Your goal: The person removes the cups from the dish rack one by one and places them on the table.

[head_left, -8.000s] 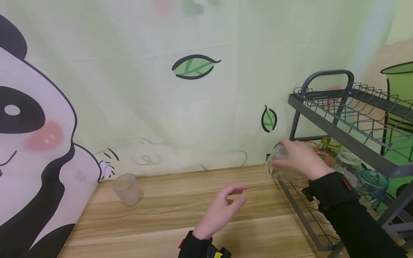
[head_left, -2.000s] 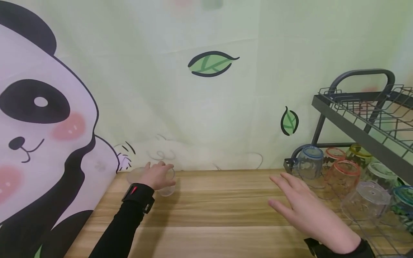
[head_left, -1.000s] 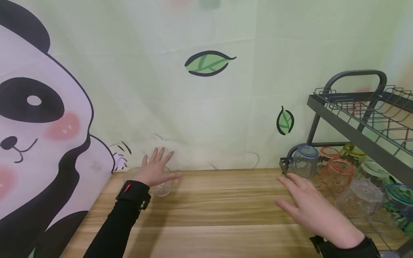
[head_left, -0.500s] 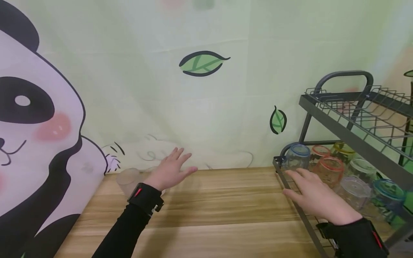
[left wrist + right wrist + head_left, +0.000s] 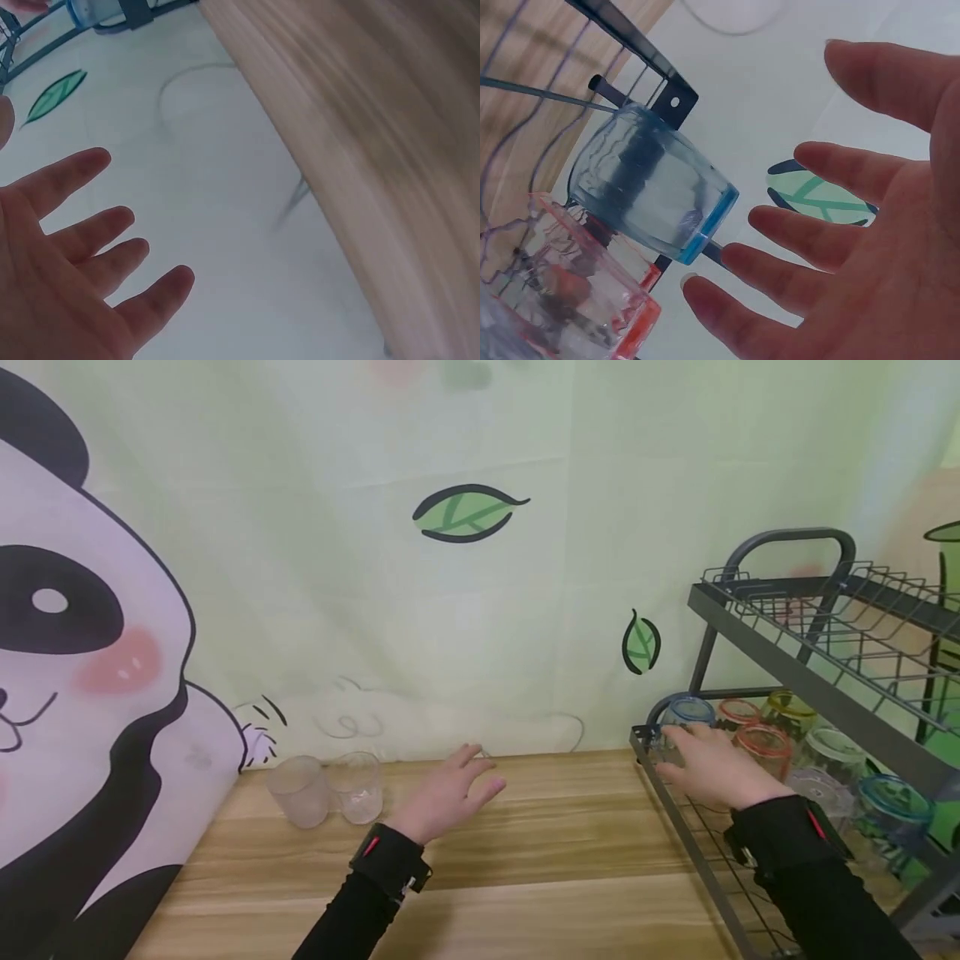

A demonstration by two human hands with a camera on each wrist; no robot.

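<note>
My right hand (image 5: 716, 766) reaches over the lower shelf of the rack. Its spread fingers are close to a blue-based glass (image 5: 656, 184), which stands with its coloured end up and is partly covered by the hand in the head view. Beside that stands a red-tinted glass (image 5: 585, 285). Over the table, my left hand (image 5: 450, 795) holds nothing, its fingers apart in the left wrist view. To its left, a frosted cup (image 5: 300, 791) and a clear glass (image 5: 358, 787) stand side by side near the wall.
The dark metal rack (image 5: 795, 670) has a wire upper tier over the right arm. More glasses share its lower shelf, among them a yellow one (image 5: 789, 714), a pale green one (image 5: 834, 753) and a blue-green one (image 5: 894, 810). A printed cloth (image 5: 495, 635) backs the wooden table (image 5: 555, 835).
Earlier my right hand held a clear glass at the rack; a clear glass now stands beside the frosted cup. My left hand has left them, moving right. My right hand has moved towards the blue-based glass.
</note>
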